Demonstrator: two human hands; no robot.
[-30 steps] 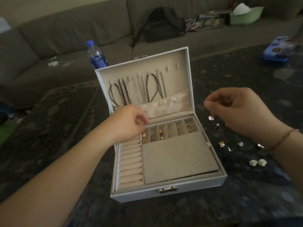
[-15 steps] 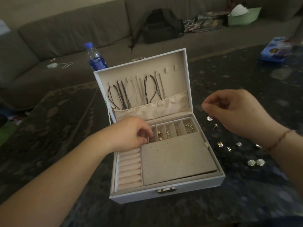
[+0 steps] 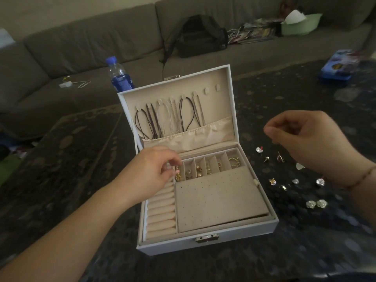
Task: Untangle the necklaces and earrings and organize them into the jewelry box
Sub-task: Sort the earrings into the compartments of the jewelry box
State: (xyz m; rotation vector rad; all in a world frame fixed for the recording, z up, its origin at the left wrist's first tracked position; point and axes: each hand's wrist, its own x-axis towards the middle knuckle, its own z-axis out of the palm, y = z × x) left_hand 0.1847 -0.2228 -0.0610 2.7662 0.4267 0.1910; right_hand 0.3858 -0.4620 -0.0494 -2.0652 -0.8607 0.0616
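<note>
Reaching into the leftmost compartment of the jewelry box (image 3: 205, 239), the left hand (image 3: 151, 171) curls over earrings (image 3: 178, 177) (pinch unclear); right hand (image 3: 305, 139), curled, hovers above loose studs (image 3: 295, 181) on the table (image 3: 305, 251).

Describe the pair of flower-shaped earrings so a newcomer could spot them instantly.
Start at the open jewelry box on the dark table. Loose earrings lie scattered to its right; the flower-shaped earrings are nearest the viewer, two pale rosettes side by side.

Bare dark table (image 3: 264, 265) lies in front of the open jewelry box (image 3: 240, 231). Scattered earrings (image 3: 295, 182) occupy its right side; a water bottle (image 3: 120, 75) stands behind its raised lid (image 3: 228, 94).
</note>
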